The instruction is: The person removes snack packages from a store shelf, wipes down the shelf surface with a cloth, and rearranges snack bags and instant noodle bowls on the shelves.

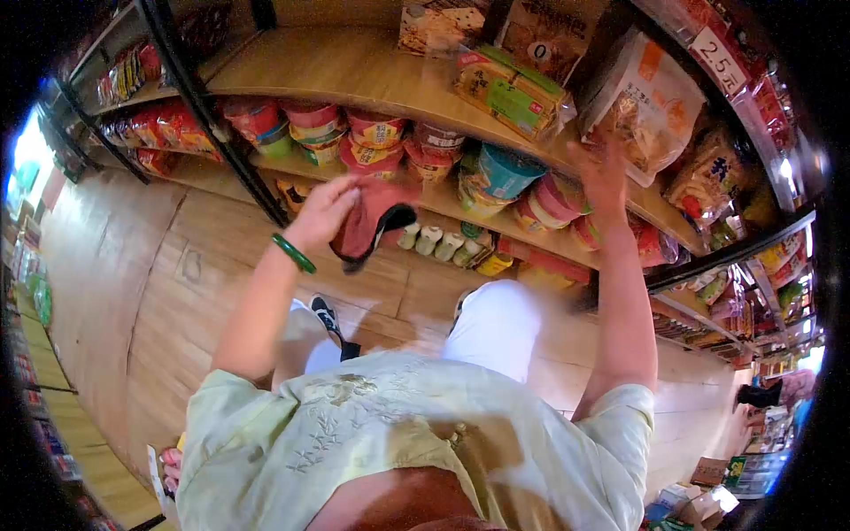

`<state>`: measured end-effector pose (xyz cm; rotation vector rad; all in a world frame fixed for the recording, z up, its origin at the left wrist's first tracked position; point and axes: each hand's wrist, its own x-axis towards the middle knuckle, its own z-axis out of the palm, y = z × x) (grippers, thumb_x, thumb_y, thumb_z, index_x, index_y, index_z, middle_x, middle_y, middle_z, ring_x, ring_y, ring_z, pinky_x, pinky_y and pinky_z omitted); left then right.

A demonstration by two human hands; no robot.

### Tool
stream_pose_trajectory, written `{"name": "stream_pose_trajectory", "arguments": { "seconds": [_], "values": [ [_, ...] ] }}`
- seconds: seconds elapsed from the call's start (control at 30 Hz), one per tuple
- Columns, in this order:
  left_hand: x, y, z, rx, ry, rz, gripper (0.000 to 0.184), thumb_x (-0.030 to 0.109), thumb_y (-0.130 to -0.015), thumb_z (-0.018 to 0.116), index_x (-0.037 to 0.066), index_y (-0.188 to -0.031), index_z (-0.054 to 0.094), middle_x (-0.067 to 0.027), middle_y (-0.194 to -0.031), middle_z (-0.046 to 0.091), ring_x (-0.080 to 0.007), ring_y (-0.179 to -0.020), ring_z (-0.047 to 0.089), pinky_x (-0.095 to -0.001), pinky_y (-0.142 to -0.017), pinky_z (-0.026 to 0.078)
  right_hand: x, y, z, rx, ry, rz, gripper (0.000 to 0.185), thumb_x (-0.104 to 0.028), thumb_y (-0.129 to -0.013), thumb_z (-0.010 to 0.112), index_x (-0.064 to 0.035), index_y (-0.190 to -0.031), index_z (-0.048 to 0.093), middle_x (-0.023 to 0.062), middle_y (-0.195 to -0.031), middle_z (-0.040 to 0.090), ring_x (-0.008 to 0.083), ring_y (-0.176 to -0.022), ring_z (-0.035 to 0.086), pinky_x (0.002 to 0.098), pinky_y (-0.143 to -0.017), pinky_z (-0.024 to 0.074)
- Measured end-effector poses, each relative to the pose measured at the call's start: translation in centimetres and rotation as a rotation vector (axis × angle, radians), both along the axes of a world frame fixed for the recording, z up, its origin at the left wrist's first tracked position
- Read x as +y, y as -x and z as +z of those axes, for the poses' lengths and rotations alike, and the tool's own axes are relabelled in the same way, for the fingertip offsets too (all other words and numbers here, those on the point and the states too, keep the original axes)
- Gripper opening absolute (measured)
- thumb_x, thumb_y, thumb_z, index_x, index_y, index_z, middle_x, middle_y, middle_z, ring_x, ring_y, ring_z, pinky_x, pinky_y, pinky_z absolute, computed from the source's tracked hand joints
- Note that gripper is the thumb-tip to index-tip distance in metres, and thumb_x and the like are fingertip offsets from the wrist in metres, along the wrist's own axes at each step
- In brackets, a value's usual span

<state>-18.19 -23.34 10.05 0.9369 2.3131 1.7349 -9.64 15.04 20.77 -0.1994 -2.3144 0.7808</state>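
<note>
My left hand is closed around a dusty-red cloth with a black edge, which hangs in front of the lower shelf. A green bangle circles that wrist. My right hand is at the front edge of the upper shelf, somewhat blurred, its fingers stretched upward and nothing visible in them. Just beside it leans a clear and white snack bag with orange print; whether the fingers touch it I cannot tell. Left of the hand lies a green-and-yellow snack pack.
Instant noodle tubs are stacked along the lower shelf. Several small pale bottles stand beneath them. Black posts divide the shelving. A price card is at upper right. Cardboard boxes sit at lower right.
</note>
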Motion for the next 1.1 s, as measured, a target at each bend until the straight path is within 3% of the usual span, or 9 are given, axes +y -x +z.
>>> {"name": "stream_pose_trajectory", "arguments": {
  "seconds": [0.13,0.3,0.37,0.43,0.47,0.57,0.63,0.83,1.1],
  "values": [
    [-0.6,-0.8,-7.9,-0.408,-0.103,-0.012,0.029,0.01,-0.085,0.047,-0.004,-0.111,0.049,-0.0054,-0.103,0.055,-0.0129,-0.094,0.049,-0.0254,-0.084,0.039,-0.8,3.3,-0.5,-0.011,-0.111,-0.009,0.083,-0.042,-0.065,0.069,0.0004,-0.126,0.032,0.0198,-0.121,0.045,0.0308,-0.11,0.045,0.0393,-0.093,0.0349],
    [-2.1,-2.7,-13.0,-0.637,-0.106,0.165,0.025,0.01,-0.084,0.046,-0.003,-0.104,0.053,-0.0069,-0.094,0.058,-0.016,-0.087,0.052,-0.0287,-0.079,0.041,-2.6,6.0,1.1,-0.102,0.191,-0.012,0.095,-0.041,-0.055,0.078,0.0016,-0.125,0.03,0.019,-0.117,0.047,0.0285,-0.107,0.045,0.0356,-0.094,0.0331],
    [-2.8,-0.7,-18.2,-0.453,-0.028,0.101,0.023,0.013,-0.083,0.046,-0.002,-0.099,0.055,-0.0144,-0.091,0.06,-0.0249,-0.085,0.056,-0.033,-0.077,0.043,-2.3,6.7,1.1,-0.114,0.266,0.051,0.09,-0.039,-0.057,0.077,0.0021,-0.123,0.032,0.0172,-0.116,0.048,0.0271,-0.107,0.046,0.0344,-0.093,0.034],
    [-3.2,-2.1,-12.2,-0.209,0.399,0.14,0.033,0.019,-0.084,0.047,-0.003,-0.109,0.05,-0.019,-0.104,0.057,-0.0314,-0.097,0.053,-0.0338,-0.084,0.04,-3.8,6.4,1.6,-0.069,0.44,0.09,0.067,-0.024,-0.067,0.073,0.0045,-0.118,0.038,0.0112,-0.108,0.051,0.0175,-0.099,0.049,0.0285,-0.084,0.039],
    [-3.1,-2.3,-12.3,-0.208,0.28,0.193,0.033,0.021,-0.084,0.045,-0.004,-0.106,0.05,-0.0241,-0.103,0.054,-0.0387,-0.096,0.05,-0.0373,-0.083,0.04,-4.9,6.0,2.3,-0.089,0.424,0.107,0.067,-0.024,-0.067,0.073,0.0045,-0.118,0.038,0.0112,-0.108,0.051,0.0175,-0.099,0.049,0.0285,-0.084,0.039],
    [-3.0,-2.1,-10.5,-0.182,0.296,0.206,0.032,0.021,-0.084,0.044,-0.003,-0.104,0.051,-0.0242,-0.102,0.054,-0.039,-0.096,0.049,-0.0393,-0.084,0.04,-8.3,6.9,3.9,-0.093,0.509,0.124,0.057,-0.02,-0.069,0.072,0.0026,-0.113,0.043,0.0097,-0.103,0.054,0.0173,-0.096,0.05,0.0275,-0.081,0.0395],
    [-2.4,-2.0,-11.0,-0.139,0.333,0.22,0.033,0.022,-0.085,0.043,-0.003,-0.106,0.05,-0.0253,-0.102,0.053,-0.0389,-0.095,0.05,-0.0416,-0.082,0.04,-10.0,8.7,4.2,-0.116,0.567,0.393,0.054,-0.017,-0.072,0.07,0.0009,-0.114,0.043,0.0097,-0.108,0.052,0.0174,-0.098,0.05,0.0268,-0.082,0.0387],
    [-0.8,-2.1,-11.1,-0.119,0.333,0.129,0.025,0.017,-0.082,0.042,-0.002,-0.093,0.053,-0.0244,-0.084,0.056,-0.0406,-0.08,0.053,-0.0458,-0.07,0.043,-22.2,15.6,4.6,-0.124,0.736,0.575,0.066,-0.017,-0.07,0.072,-0.0034,-0.123,0.034,0.0093,-0.116,0.047,0.0195,-0.106,0.045,0.0266,-0.089,0.0346],
    [-2.0,-1.5,-11.1,0.068,0.313,0.246,0.02,0.015,-0.08,0.041,-0.001,-0.083,0.054,-0.0232,-0.078,0.058,-0.0387,-0.074,0.055,-0.0455,-0.067,0.044,-28.0,29.5,1.2,-0.152,0.556,0.534,0.075,-0.027,-0.065,0.075,-0.0035,-0.123,0.033,0.0122,-0.119,0.046,0.0224,-0.112,0.04,0.0335,-0.094,0.0296]
  ]
}}
